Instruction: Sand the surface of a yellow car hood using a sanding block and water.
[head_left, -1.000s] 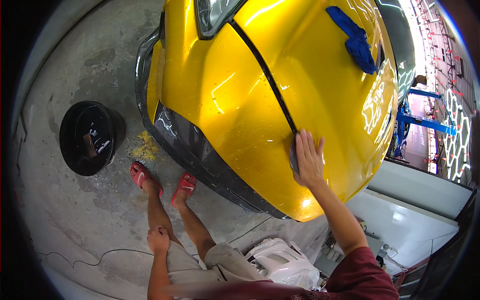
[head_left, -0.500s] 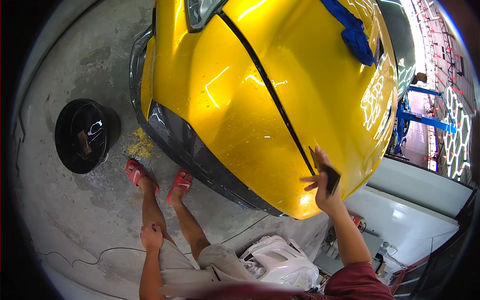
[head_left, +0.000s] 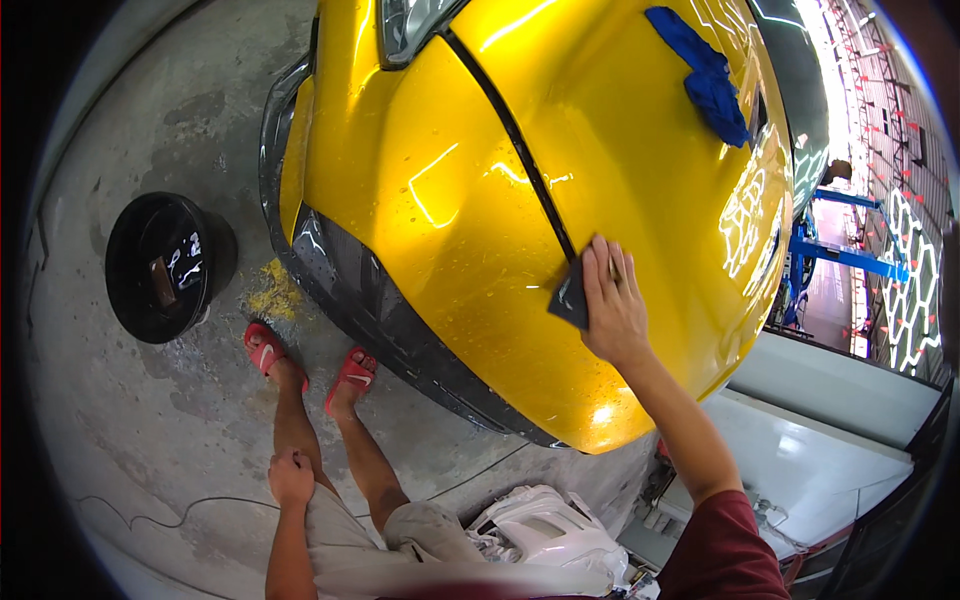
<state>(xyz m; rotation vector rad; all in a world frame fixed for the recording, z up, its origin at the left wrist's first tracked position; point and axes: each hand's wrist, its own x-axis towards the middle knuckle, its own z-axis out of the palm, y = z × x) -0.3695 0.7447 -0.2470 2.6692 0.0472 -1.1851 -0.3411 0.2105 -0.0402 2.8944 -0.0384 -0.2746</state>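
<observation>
The yellow front of a car (head_left: 450,250) fills the middle, wet with droplets and bright reflections. My right hand (head_left: 614,305) lies on the panel by the lower end of a black seam (head_left: 510,145). Under its fingers a small dark sheet of sandpaper (head_left: 568,298) is pressed against the paint, part of it sticking out to the left. My left hand (head_left: 291,478) is closed in a fist beside my left knee; whatever its fingers may hold is hidden. A crumpled blue cloth (head_left: 708,85) rests on the hood, far from both hands.
A black bucket (head_left: 125,275) with liquid and a brownish piece inside stands on the concrete floor at left. Yellow residue (head_left: 275,290) stains the floor near my red sandals (head_left: 350,378). A white bumper-like part (head_left: 545,525) lies behind me, and a cable (head_left: 190,508) crosses the floor.
My right hand has moved up and left from above the panel's lower edge and now lays the sandpaper flat on the paint. My left hand has barely shifted.
</observation>
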